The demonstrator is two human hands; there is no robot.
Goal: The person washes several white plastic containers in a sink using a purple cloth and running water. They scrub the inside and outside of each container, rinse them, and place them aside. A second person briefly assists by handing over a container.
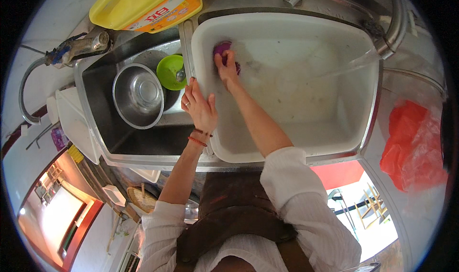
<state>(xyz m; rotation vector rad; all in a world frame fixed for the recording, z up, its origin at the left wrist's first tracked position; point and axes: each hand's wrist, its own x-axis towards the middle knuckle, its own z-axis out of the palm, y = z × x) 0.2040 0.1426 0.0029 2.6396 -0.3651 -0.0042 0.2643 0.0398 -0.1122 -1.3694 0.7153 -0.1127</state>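
A large white plastic basin [355, 128] fills the right side of the sink, with cloudy water in its bottom. My right hand [226, 66] grips a purple cloth [222, 48] against the basin's left inner wall, near the far corner. My left hand [199, 108] rests on the basin's left rim with its fingers extended, holding nothing. Left of it, in the steel sink bowl [143, 142], are a stainless steel bowl [138, 96] and a green bowl [166, 73] with a metal spoon [180, 74] in it.
Water runs into the basin from a curved steel faucet [389, 46] at the right. A yellow detergent jug [143, 6] stands behind the left sink bowl. Beside it is another tap [86, 46] with a hose. A red plastic bag [408, 142] lies on the right counter.
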